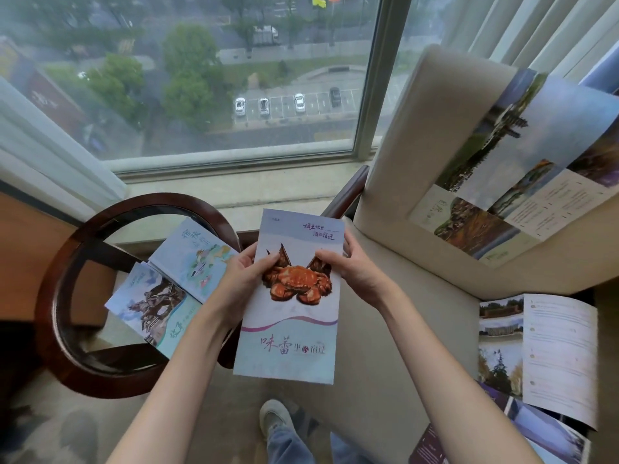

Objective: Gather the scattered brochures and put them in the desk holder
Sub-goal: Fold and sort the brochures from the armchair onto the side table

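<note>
I hold a pale blue brochure with a red crab on its cover (pixel 294 329) upright in front of me. My left hand (pixel 246 279) grips its left edge and my right hand (pixel 351 266) grips its right edge. Two more brochures lie on the round glass table: one with a painted map cover (pixel 196 259) and one with a statue picture (pixel 150 306). An unfolded brochure (pixel 522 169) leans over the armchair's backrest. Another unfolded one (pixel 542 356) lies at the right, with a purple one (pixel 549 437) below it. No desk holder is in view.
The round glass table has a dark wooden rim (pixel 50 296) at the left. A cream armchair (pixel 402 296) with a dark wooden arm stands at the right. Behind is a big window (pixel 234 78) with a sill. My shoe (pixel 274 416) stands on the carpet.
</note>
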`<state>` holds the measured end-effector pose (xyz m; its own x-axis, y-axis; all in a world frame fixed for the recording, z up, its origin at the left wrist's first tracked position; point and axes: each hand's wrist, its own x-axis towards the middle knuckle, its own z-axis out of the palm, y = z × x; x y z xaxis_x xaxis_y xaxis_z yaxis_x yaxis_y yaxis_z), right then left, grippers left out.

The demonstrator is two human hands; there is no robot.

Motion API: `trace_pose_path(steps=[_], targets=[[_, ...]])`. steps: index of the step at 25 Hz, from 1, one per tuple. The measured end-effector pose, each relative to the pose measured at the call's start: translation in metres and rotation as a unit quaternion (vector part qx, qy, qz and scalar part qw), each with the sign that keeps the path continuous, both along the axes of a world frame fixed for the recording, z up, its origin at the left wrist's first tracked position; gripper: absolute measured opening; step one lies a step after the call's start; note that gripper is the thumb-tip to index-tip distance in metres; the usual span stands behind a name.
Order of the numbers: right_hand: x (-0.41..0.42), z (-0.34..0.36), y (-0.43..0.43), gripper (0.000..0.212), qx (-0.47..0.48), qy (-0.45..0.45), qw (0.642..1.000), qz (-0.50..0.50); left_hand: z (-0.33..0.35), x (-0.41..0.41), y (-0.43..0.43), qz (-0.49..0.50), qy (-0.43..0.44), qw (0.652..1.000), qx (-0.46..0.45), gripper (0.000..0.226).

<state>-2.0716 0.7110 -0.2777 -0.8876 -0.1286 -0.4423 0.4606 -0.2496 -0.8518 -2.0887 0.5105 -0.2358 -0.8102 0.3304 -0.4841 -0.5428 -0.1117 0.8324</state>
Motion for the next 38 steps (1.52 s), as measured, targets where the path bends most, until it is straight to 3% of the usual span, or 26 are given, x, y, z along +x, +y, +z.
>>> trace_pose_path(steps=[2,5,9,11,15,17,21,23,26,28,31,35,38], targets=[[0.002,-0.001,0.004,0.076,0.006,0.016,0.999,0.043,0.001,-0.004,-0.005,-0.034,-0.033,0.999,0.003,0.028],[-0.002,-0.001,0.006,0.066,0.087,0.017,0.993,0.077,0.001,-0.012,-0.012,-0.065,-0.059,0.996,-0.013,0.029],[-0.005,-0.005,0.014,0.021,0.154,-0.012,0.985,0.080,-0.003,-0.020,-0.025,-0.107,0.039,0.984,-0.139,0.013],[-0.001,-0.007,0.015,0.020,0.160,-0.019,0.985,0.063,-0.011,-0.024,-0.028,-0.160,0.154,0.937,-0.270,0.005],[0.014,-0.011,0.019,0.026,0.179,-0.025,0.983,0.027,-0.040,-0.024,-0.022,-0.190,0.287,0.844,-0.411,0.032],[0.024,-0.017,0.026,0.031,0.195,-0.055,0.979,0.039,-0.056,-0.021,-0.020,-0.213,0.272,0.832,-0.434,0.057],[0.038,-0.035,0.039,0.055,0.234,-0.145,0.953,0.129,-0.087,-0.019,-0.025,-0.265,0.147,0.839,-0.452,0.097],[0.039,-0.047,0.041,0.044,0.287,-0.156,0.932,0.156,-0.096,-0.016,-0.029,-0.286,0.125,0.835,-0.453,0.104],[0.033,-0.056,0.037,0.020,0.321,-0.149,0.913,0.204,-0.104,-0.009,-0.026,-0.294,0.127,0.857,-0.404,0.100],[0.025,-0.058,0.032,0.005,0.313,-0.131,0.915,0.218,-0.109,-0.003,-0.020,-0.316,0.131,0.837,-0.427,0.101],[0.013,-0.054,0.022,0.011,0.270,-0.085,0.944,0.172,-0.114,0.007,-0.014,-0.294,0.168,0.795,-0.503,0.095],[-0.003,-0.034,0.004,0.015,0.383,0.061,0.918,0.078,-0.100,0.017,-0.015,-0.198,0.224,0.819,-0.489,0.063],[-0.020,-0.001,-0.010,0.029,0.380,0.207,0.901,-0.001,-0.080,0.015,-0.020,-0.078,0.273,0.854,-0.435,0.037]])
